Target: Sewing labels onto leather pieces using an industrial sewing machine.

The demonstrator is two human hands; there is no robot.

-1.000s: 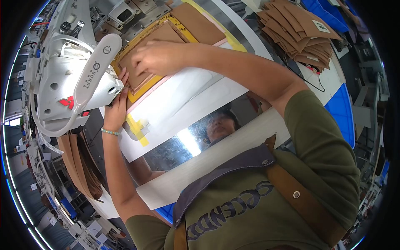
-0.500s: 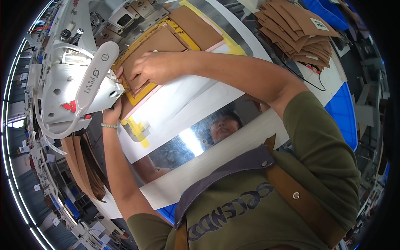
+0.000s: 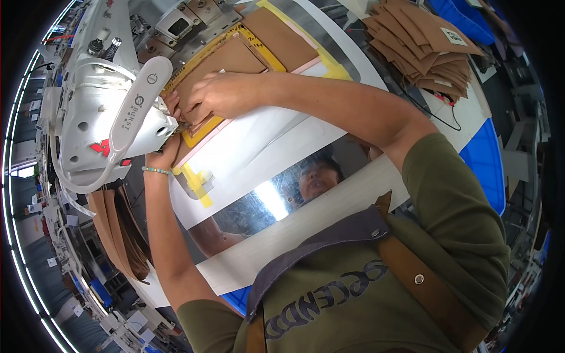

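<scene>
A brown fabric piece (image 3: pixel 226 57) lies inside a yellow-edged template frame (image 3: pixel 263 49), beside the head of a white sewing machine (image 3: pixel 94 120). My right hand (image 3: pixel 220 96) rests on this piece, its fingers bent and their tips pressed together against it near the needle area. My left hand (image 3: pixel 163 154) reaches in past the machine head, which covers its middle. Its fingertips show beyond the head, lying along the template's left side, apart from each other. The thumb is hidden. A white lamp on a bent cable hangs over the machine head.
Stacked brown pieces (image 3: pixel 421 44) with a white label stand at the far right. More brown pieces (image 3: pixel 120 235) hang at the left. Blue bins (image 3: pixel 484 165) stand on the right. A shiny metal plate (image 3: pixel 265 203) and a white sheet (image 3: pixel 235 153) lie in front of me.
My left hand has shifted slightly right, and more of its fingers show past the machine head. My right hand stays on the brown fabric piece, almost unmoved.
</scene>
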